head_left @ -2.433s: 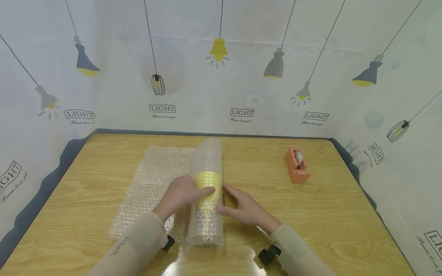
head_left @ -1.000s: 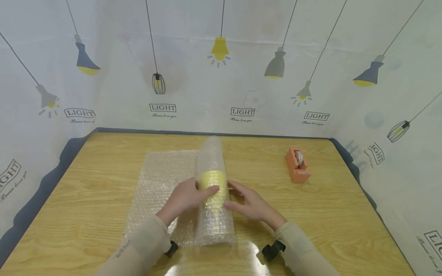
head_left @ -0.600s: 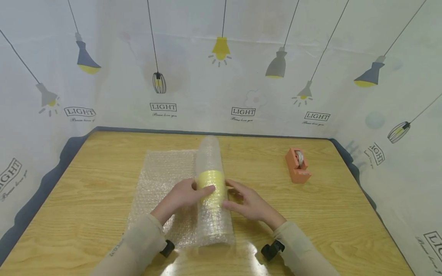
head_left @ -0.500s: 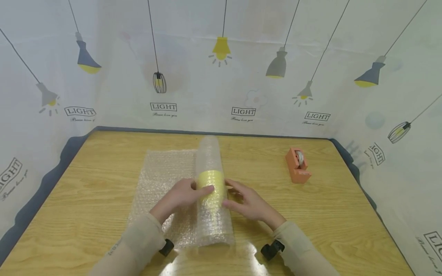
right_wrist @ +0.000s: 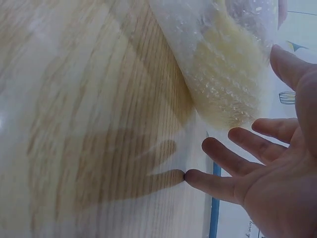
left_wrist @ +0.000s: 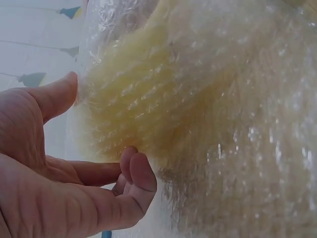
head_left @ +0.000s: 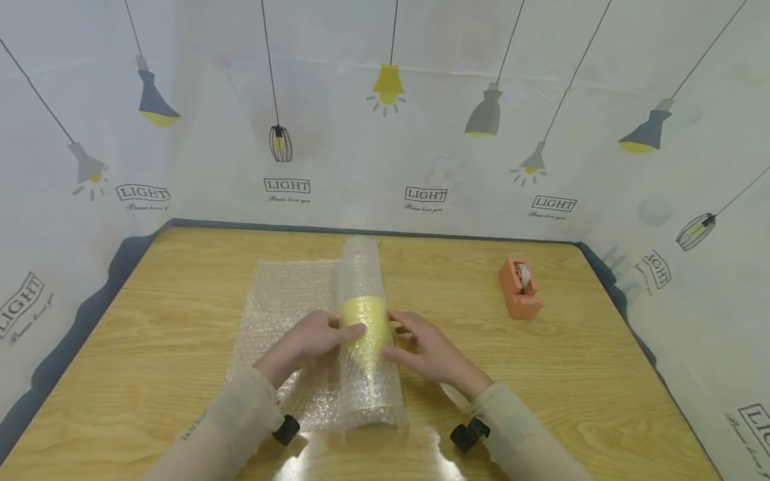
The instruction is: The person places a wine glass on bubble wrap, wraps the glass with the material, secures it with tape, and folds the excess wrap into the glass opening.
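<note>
A yellow cylindrical thing (head_left: 369,354) shows through layers of clear bubble wrap (head_left: 289,287), rolled around it into a long tube in the head view. The tube's narrower far end looks empty of yellow. My left hand (head_left: 313,334) holds the roll from the left, thumb across the top and fingers curled at its side. In the left wrist view its fingertips (left_wrist: 141,171) meet the plastic. On the roll's other side, my right hand (head_left: 430,351) touches it with thumb and fingertips. The right wrist view shows those fingers (right_wrist: 218,153) spread and nearly straight.
Flat bubble wrap stretches left from the roll across the wooden table (head_left: 150,334). An orange tape dispenser (head_left: 519,294) with a tape roll stands at the right. Behind the table hangs a white backdrop (head_left: 337,87) printed with lamps.
The wrapped roll first moved right and took up some flat wrap, then drifted slightly back left. Both hands have moved along with it, staying at its sides.
</note>
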The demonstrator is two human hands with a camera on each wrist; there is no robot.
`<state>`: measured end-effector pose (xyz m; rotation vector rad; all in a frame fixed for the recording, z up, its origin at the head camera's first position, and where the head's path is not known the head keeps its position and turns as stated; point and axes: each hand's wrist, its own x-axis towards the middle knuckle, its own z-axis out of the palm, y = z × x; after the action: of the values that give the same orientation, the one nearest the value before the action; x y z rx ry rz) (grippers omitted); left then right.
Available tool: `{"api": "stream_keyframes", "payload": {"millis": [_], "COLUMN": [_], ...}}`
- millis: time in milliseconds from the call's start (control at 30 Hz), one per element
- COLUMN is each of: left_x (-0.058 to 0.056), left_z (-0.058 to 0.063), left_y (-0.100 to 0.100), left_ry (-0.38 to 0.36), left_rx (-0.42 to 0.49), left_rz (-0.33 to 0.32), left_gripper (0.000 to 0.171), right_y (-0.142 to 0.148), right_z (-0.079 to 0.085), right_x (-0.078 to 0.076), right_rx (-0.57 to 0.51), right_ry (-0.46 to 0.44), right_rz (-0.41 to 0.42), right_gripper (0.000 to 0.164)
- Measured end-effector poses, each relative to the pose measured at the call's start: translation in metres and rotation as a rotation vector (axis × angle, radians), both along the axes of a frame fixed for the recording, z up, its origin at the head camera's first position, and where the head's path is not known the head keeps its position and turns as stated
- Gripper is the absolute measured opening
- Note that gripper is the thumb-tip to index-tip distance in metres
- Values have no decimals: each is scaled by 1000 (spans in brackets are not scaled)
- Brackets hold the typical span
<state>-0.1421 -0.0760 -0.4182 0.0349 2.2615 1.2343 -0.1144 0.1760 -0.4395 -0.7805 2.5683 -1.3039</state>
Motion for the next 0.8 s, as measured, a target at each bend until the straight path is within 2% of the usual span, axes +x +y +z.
{"api": "stream_keyframes", "payload": {"millis": [100, 233, 333, 467, 633, 800], "left_x": [0, 0, 1, 2, 4, 6], "left_z": [2, 3, 4, 7, 10, 11], "left_y": [-1, -3, -3, -3, -6, -5], "left_ry": [-3, 29, 58, 61, 68, 98], "left_rx": [-14, -50, -67, -58, -60, -68], "left_rz": [14, 29, 53, 96, 88, 77], "left_gripper": [84, 84, 78, 74, 71, 58], "right_y": [-2, -7, -10, -16, -23, -29], "right_z": [1, 0, 0, 2, 4, 4], "right_x": [1, 1, 2, 3, 4, 4], "right_rx": [16, 47, 83, 114, 134, 143], "right_ry": [7, 15, 44, 83, 94, 117], "right_rz": [-11, -38, -53, -64, -80, -81], "right_gripper": [69, 72, 73, 73, 75, 74]}}
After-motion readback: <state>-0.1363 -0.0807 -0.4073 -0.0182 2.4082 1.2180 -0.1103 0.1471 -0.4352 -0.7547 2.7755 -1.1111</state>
